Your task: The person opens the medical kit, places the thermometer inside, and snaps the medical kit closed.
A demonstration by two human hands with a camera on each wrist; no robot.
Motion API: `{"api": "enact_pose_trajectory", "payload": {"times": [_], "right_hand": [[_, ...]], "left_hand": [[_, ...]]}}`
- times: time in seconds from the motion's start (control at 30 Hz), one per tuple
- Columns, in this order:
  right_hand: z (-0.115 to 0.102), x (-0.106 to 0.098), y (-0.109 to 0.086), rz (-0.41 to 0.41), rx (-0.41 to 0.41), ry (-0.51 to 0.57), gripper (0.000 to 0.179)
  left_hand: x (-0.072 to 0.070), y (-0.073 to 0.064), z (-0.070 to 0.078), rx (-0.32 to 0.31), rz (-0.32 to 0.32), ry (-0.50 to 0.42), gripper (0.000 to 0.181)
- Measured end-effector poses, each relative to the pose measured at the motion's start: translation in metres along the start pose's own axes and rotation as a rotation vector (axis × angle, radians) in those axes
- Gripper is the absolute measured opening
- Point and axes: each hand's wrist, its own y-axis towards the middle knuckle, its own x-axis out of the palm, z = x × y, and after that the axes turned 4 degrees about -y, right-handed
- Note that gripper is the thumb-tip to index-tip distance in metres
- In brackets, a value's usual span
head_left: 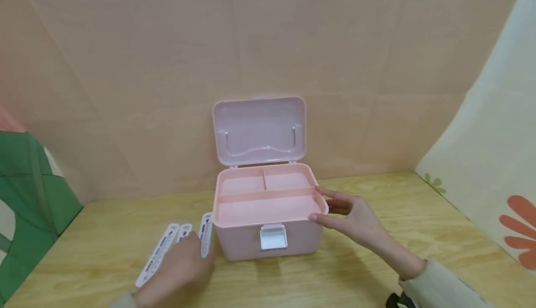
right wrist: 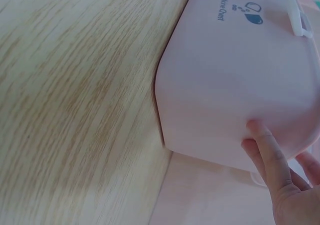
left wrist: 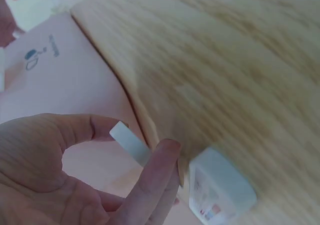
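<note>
A pink medicine chest [head_left: 272, 240] stands on the table with its lid [head_left: 260, 129] raised and a white latch [head_left: 273, 237] on its front. At the chest's right side is my right hand [head_left: 356, 219], its thumb at the front rim and its fingers along the side, holding it. My left hand [head_left: 184, 264] pinches the end of a white thermometer [head_left: 206, 234] beside the chest's left wall. In the left wrist view this white strip [left wrist: 131, 144] lies between thumb and fingers. Two more white thermometers, one farther left [head_left: 158, 254] and one partly hidden under the hand [head_left: 184, 231], lie side by side.
A pink tray [head_left: 268, 209] with three compartments fills the top of the chest. Behind the wooden table [head_left: 347, 271] hangs a plain beige cloth [head_left: 335, 43]. Patterned cloth borders the left and right sides.
</note>
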Motion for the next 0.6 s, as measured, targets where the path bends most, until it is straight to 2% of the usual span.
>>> {"api": "enact_pose_trajectory", "payload": {"times": [0.2, 0.43, 0.6], "right_hand": [[0.001, 0.001, 0.004, 0.004, 0.015, -0.013, 0.059], [0.002, 0.001, 0.004, -0.001, 0.016, -0.024, 0.06], [0.001, 0.001, 0.003, 0.002, -0.014, -0.031, 0.058]], "left_hand": [[-0.007, 0.002, -0.004, 0.011, 0.044, -0.03, 0.033], [-0.01, 0.002, -0.011, 0.07, 0.114, -0.029, 0.029], [-0.009, 0.003, -0.013, 0.064, 0.13, -0.07, 0.027]]}}
